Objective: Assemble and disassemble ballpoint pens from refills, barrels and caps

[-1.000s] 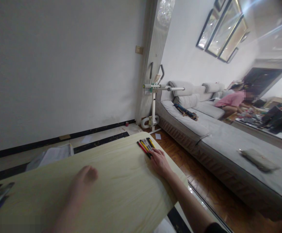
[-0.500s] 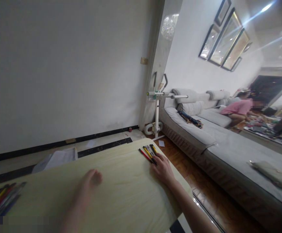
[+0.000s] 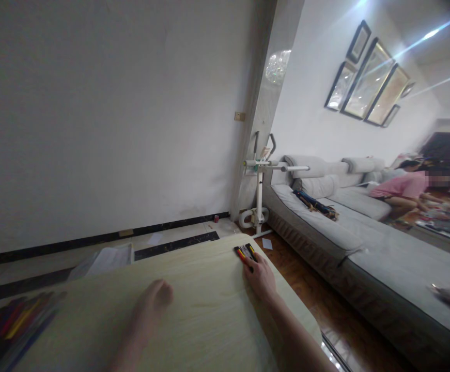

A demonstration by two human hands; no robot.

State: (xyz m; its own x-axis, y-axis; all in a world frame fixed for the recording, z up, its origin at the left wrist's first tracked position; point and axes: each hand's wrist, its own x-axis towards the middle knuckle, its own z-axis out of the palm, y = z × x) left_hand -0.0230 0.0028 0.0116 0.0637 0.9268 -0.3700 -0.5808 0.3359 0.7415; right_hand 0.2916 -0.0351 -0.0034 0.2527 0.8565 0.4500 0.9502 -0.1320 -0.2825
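At the far right corner of the pale yellow table (image 3: pixel 209 310), my right hand (image 3: pixel 261 276) has its fingers closed around a small bunch of pens (image 3: pixel 242 253). Red, yellow and black barrels show, their dark ends pointing away from me. The pens lie on or just over the tabletop; I cannot tell which. My left hand (image 3: pixel 157 295), blurred, is curled into a fist above the middle of the table, apart from any pen, with nothing seen sticking out of it. A larger blurred group of pens (image 3: pixel 19 323), red, yellow, blue and dark, lies at the table's left end.
Beyond the table, papers (image 3: pixel 110 260) lie near the wall. White exercise equipment (image 3: pixel 259 194) stands past the far corner. A long grey sofa (image 3: pixel 387 274) runs along the right, with a dark object (image 3: pixel 313 204) on it. A person in a pink top (image 3: pixel 399 186) bends over clutter.
The pens at my right hand were fanned apart and are now gathered closer together in its fingers. My left hand stays fisted. The whole view has shifted slightly.
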